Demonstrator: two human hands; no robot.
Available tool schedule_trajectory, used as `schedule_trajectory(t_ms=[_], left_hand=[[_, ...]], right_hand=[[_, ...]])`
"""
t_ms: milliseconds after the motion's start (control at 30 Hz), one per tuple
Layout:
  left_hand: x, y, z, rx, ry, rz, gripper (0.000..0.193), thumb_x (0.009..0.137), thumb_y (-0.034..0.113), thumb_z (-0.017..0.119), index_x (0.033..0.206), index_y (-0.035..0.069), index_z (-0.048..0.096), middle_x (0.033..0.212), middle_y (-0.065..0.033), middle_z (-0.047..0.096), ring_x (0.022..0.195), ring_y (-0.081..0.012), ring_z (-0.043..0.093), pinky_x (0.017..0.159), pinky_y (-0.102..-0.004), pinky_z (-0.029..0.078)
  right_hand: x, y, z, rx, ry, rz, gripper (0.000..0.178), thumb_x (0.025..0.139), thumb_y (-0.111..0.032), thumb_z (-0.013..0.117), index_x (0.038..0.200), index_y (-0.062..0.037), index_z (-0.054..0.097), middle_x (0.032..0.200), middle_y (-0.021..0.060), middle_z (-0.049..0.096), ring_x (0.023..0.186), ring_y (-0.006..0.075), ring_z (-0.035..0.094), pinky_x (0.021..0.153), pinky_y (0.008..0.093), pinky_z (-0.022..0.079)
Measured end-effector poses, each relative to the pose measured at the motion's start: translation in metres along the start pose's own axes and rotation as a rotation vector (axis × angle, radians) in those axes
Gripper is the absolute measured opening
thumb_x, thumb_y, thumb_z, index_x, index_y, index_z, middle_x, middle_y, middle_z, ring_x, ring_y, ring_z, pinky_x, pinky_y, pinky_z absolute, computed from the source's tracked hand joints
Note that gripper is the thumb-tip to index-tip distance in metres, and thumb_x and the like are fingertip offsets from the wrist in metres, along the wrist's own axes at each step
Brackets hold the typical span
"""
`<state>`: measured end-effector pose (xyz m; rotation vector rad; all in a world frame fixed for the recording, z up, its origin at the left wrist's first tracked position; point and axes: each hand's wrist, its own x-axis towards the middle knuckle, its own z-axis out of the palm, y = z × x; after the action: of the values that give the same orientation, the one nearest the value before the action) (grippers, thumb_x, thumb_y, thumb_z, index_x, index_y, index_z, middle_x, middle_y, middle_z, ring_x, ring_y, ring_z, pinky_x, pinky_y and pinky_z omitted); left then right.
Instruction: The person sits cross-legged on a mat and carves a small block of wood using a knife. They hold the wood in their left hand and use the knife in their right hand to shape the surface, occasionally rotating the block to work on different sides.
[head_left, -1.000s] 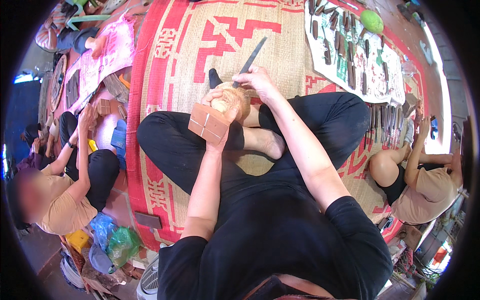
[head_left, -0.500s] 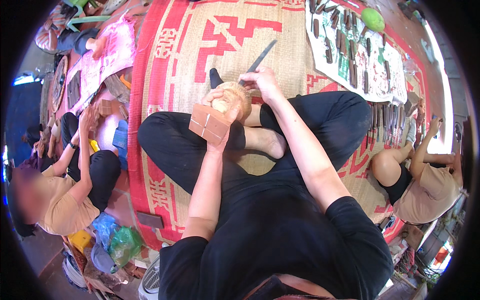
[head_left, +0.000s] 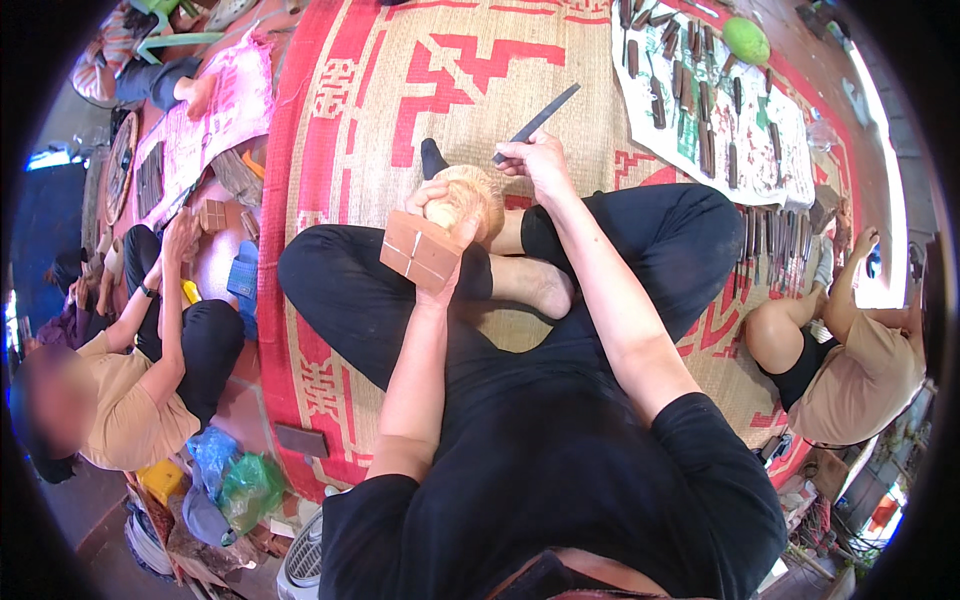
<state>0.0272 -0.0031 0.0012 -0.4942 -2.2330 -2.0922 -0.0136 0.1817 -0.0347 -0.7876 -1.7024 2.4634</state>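
Resting over my crossed legs is a pale wooden carving [head_left: 468,205], rounded and grooved at one end, with a square reddish-brown block base [head_left: 420,251] marked by a light cross. My left hand [head_left: 440,262] is closed around it near the base, its fingers partly hidden behind the wood. Above and right of the carving, my right hand [head_left: 540,165] pinches a long, flat, dark tool that looks like a file [head_left: 540,112]. The file slants up to the right, its lower end close to the carving but apart from it.
A red-and-tan woven mat [head_left: 510,75] lies beneath me. At the far right, a white cloth [head_left: 640,100] bears several dark-handled tools, with a green round fruit [head_left: 746,40] beside it. More slim tools [head_left: 775,235] lie below. People sit at left [head_left: 140,400] and right [head_left: 860,385].
My right hand has drawn the file slightly right, away from the carving, and the file tilts more to the right. The left hand and carving have barely moved.
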Motion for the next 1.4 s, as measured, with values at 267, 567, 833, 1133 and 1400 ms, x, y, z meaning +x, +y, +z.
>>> schedule_trajectory(t_ms=[267, 567, 833, 1133, 1400], left_hand=[[0.000, 0.000, -0.001, -0.024, -0.002, -0.018, 0.046, 0.075, 0.013, 0.068, 0.114, 0.006, 0.045, 0.118, -0.0105, 0.047, 0.114, -0.0208, 0.044, 0.098, -0.0368, 0.035], [0.000, 0.000, 0.002, -0.065, 0.013, -0.015, 0.045, 0.076, 0.012, 0.068, 0.114, 0.006, 0.045, 0.118, -0.0100, 0.048, 0.113, -0.0204, 0.044, 0.098, -0.0363, 0.035], [-0.002, -0.003, 0.002, -0.091, 0.029, 0.016, 0.046, 0.075, 0.014, 0.069, 0.114, 0.006, 0.045, 0.117, -0.0099, 0.048, 0.112, -0.0209, 0.046, 0.098, -0.0361, 0.036], [0.001, 0.000, 0.001, -0.032, 0.004, 0.050, 0.046, 0.076, 0.014, 0.069, 0.114, 0.005, 0.045, 0.118, -0.0104, 0.048, 0.112, -0.0211, 0.046, 0.098, -0.0364, 0.036], [-0.003, 0.001, 0.001, -0.089, 0.022, -0.030, 0.047, 0.076, 0.014, 0.069, 0.115, 0.006, 0.044, 0.118, -0.0102, 0.047, 0.112, -0.0205, 0.045, 0.098, -0.0368, 0.036]], right_hand=[[-0.017, 0.004, 0.010, -0.063, -0.021, 0.028, 0.011, 0.073, -0.007, 0.069, 0.078, -0.0008, 0.061, 0.071, 0.0096, 0.065, 0.056, 0.0131, 0.060, 0.052, 0.0245, 0.048], [-0.033, -0.001, 0.010, -0.005, -0.037, 0.073, 0.012, 0.076, -0.009, 0.068, 0.082, -0.0025, 0.060, 0.074, 0.0092, 0.065, 0.059, 0.0145, 0.061, 0.052, 0.0261, 0.049], [-0.017, 0.010, -0.005, 0.094, 0.036, 0.068, 0.012, 0.077, -0.009, 0.066, 0.083, -0.0018, 0.059, 0.075, 0.0088, 0.065, 0.061, 0.0142, 0.062, 0.057, 0.0253, 0.050], [-0.018, 0.009, 0.003, -0.008, 0.091, -0.013, 0.014, 0.077, -0.012, 0.068, 0.080, -0.0024, 0.058, 0.076, 0.0087, 0.066, 0.061, 0.0143, 0.062, 0.055, 0.0253, 0.050], [-0.043, -0.004, 0.018, 0.034, -0.018, 0.127, 0.016, 0.074, -0.010, 0.071, 0.080, -0.0028, 0.058, 0.075, 0.0081, 0.064, 0.062, 0.0135, 0.061, 0.056, 0.0265, 0.050]])
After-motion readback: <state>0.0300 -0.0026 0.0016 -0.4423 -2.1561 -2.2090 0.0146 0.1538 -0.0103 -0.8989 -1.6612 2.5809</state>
